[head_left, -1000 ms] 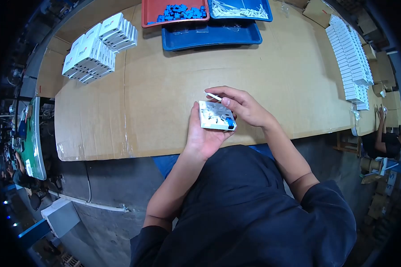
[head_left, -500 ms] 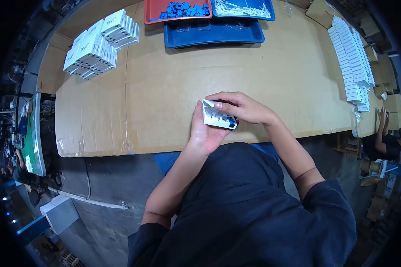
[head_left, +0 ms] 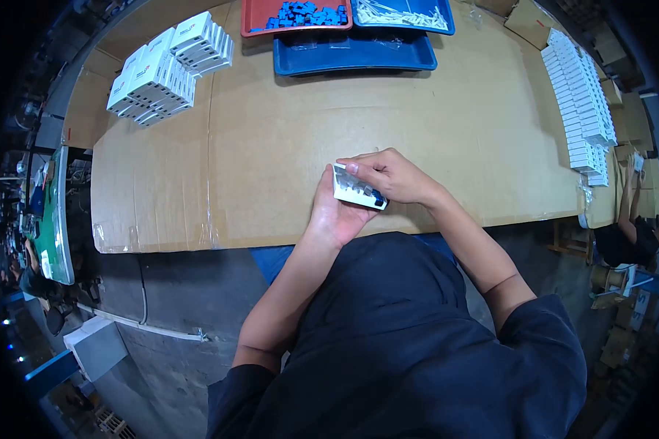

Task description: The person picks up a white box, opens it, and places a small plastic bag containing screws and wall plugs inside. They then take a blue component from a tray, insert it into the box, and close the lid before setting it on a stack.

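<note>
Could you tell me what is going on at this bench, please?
A person holds a small white plastic unit in the left hand while the right hand presses on its open face. Trays of blue parts and white sticks sit at the cardboard-covered table's far edge, with stacked white boxes alongside.

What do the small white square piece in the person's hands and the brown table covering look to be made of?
The small white square piece looks like moulded plastic: smooth, slightly glossy, with crisp edges and a blue insert at one corner. The brown table covering looks like matt corrugated cardboard; clear tape shines along its seams and front edge. Both are judged by look alone.
</note>
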Available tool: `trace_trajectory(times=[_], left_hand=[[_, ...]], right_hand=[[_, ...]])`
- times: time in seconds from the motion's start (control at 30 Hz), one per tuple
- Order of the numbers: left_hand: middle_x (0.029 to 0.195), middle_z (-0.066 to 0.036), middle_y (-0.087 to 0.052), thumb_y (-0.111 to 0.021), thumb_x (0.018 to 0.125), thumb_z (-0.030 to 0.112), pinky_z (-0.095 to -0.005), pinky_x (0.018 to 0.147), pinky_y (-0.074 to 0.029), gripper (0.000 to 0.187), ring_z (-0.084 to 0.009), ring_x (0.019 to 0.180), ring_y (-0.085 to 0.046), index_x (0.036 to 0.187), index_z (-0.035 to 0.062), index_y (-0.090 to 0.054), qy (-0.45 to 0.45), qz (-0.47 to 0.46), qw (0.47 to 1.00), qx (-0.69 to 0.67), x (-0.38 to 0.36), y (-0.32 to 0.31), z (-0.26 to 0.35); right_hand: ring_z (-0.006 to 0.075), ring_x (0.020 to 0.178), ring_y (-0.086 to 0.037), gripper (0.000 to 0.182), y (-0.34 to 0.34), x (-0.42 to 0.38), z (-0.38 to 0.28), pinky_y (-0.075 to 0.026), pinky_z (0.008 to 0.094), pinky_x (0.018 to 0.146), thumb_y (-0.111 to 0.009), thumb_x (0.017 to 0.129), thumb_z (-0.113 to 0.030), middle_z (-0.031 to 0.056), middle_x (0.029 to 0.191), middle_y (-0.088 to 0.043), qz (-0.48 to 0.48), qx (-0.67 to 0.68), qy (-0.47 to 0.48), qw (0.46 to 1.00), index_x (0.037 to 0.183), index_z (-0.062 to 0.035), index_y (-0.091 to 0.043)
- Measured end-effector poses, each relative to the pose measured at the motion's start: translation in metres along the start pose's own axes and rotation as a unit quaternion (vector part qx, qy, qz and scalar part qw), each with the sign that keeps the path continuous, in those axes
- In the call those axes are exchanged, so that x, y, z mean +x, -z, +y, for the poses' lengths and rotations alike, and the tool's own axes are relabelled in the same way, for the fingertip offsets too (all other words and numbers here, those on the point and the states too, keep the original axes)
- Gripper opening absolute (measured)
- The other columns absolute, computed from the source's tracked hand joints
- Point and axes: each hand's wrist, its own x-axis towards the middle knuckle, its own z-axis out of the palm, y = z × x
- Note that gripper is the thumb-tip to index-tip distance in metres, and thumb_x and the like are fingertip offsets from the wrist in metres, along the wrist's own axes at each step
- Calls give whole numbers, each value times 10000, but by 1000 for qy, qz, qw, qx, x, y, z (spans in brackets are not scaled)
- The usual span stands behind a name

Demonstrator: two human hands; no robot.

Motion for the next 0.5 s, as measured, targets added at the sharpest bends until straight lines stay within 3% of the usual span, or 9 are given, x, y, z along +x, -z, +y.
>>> trace_trajectory(times=[0.2,0.43,0.5], left_hand=[[1318,-100,-624,-345,1106,538,-513,1024,-512,535,-283,1216,-612,1380,123,-545,2,34,999,9,-2,-7,2],[1317,-90,-620,-311,1109,569,-506,1016,-520,564,-272,1217,-613,1376,128,-540,-1,43,999,33,-3,-10,1],[1337,-90,-608,-303,1108,578,-515,1030,-510,572,-273,1230,-604,1391,137,-532,6,38,999,31,-2,-7,2]], right_hand=[[188,767,-698,393,4,2,-2,-561,339,761,-590,1073,-376,178,898,-779,-31,-4,-32,999,1238,-58,-751],[197,775,-703,403,6,4,-10,-564,334,772,-592,1070,-391,177,900,-779,-38,-5,-7,999,1228,-59,-758],[167,933,-692,403,10,3,-16,-559,328,868,-560,1094,-332,150,1152,-774,-84,-43,-70,993,1289,-17,-721]])
